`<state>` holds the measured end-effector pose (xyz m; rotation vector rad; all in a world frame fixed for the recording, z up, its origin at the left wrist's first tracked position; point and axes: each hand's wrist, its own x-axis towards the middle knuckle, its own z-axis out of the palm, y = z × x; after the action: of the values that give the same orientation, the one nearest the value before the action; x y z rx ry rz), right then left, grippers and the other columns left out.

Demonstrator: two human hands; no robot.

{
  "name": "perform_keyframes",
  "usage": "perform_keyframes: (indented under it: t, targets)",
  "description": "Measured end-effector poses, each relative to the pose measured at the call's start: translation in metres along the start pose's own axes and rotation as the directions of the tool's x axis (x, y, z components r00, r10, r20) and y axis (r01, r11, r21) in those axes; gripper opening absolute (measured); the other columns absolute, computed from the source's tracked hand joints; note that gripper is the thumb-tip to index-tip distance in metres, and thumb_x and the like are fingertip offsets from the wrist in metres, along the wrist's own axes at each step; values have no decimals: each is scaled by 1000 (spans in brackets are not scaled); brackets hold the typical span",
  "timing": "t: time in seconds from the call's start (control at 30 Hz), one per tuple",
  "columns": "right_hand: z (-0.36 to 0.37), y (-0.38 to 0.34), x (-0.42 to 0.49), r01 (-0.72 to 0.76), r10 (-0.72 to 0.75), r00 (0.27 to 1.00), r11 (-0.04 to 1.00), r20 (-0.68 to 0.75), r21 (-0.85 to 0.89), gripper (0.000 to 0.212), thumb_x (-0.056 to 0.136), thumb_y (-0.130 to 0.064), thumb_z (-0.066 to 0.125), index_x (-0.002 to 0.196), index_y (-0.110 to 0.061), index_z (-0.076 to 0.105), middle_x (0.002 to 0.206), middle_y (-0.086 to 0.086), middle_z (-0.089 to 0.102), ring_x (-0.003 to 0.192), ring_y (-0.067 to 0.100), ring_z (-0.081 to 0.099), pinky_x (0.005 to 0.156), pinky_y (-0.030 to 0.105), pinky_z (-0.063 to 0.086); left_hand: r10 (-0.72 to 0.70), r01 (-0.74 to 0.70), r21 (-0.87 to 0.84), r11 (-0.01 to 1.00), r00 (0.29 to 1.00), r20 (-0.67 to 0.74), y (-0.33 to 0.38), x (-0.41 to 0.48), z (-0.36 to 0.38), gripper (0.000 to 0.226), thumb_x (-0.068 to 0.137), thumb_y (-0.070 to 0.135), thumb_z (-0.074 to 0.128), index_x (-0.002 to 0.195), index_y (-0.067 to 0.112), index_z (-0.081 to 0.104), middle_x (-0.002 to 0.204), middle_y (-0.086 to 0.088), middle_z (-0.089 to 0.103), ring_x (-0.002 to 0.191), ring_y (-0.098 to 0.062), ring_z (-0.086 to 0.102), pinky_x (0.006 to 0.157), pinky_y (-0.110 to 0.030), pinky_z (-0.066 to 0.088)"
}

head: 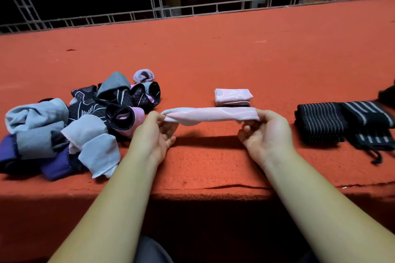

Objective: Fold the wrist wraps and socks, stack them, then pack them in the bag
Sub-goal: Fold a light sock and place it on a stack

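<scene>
Left hand (157, 132) and right hand (261, 132) each pinch an end of a pale pink patterned knit sock (210, 115), stretched taut, long axis left-right, above the red carpeted ledge (213, 168) near its front edge. Open carpet beyond. Folded pink sock stack (233, 96) behind; unfolded sock heap (74, 121) left; black white-striped wrist wraps (320, 124) right.

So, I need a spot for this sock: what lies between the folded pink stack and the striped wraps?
Only bare carpet, per the head view.
</scene>
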<state>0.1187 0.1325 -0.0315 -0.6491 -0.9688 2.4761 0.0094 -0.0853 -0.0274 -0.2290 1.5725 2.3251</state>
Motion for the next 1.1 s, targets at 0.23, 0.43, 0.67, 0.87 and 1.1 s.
perform_keyframes:
  t: [0.23, 0.43, 0.67, 0.87, 1.1]
  targets:
    - [1, -5, -15, 246, -312, 946, 869, -91, -429, 23, 90, -16, 55, 85, -13, 77, 68, -3, 63, 61, 14, 51, 66, 34, 44, 116, -74, -206, 976, 973, 198, 7, -19, -1, 22, 78, 20, 51, 93, 16, 67, 97, -7, 67, 87, -24, 60, 85, -41, 44]
    - [-8, -11, -32, 412, -321, 908, 568, 269, -712, 26, 90, -6, 59, 86, -22, 80, 67, -14, 65, 62, 4, 53, 58, 20, 42, 253, -395, 751, 529, 918, 304, 2, -37, -22, 13, 77, 8, 57, 79, 16, 67, 65, 3, 58, 64, -16, 49, 61, -33, 37]
    - [-24, -19, -51, 393, 94, 901, 230, 422, -890, 22, 98, -31, 62, 86, -14, 70, 65, -4, 52, 57, 16, 45, 54, 27, 36, 366, -540, 841, -14, 780, 507, -7, -53, -22, 55, 85, 71, 63, 136, 51, 55, 89, 13, 67, 93, -10, 61, 85, -36, 48]
    - [-20, -19, -63, 376, 65, 916, 202, 395, -904, 53, 98, -53, 67, 68, -10, 72, 54, -3, 60, 47, 9, 49, 50, 21, 37, 438, -614, 681, -399, 525, 730, -16, -49, -12, 55, 79, 70, 65, 131, 50, 67, 120, 12, 52, 108, -17, 48, 90, -39, 41]
    - [-25, -15, -59, 411, 15, 912, -14, 411, -911, 25, 94, -38, 71, 80, -19, 76, 61, -8, 65, 56, 5, 52, 56, 26, 40, 536, -552, 682, -481, 430, 726, -23, -53, -1, 14, 80, 37, 70, 78, 26, 79, 100, 10, 62, 92, -25, 53, 76, -43, 43]
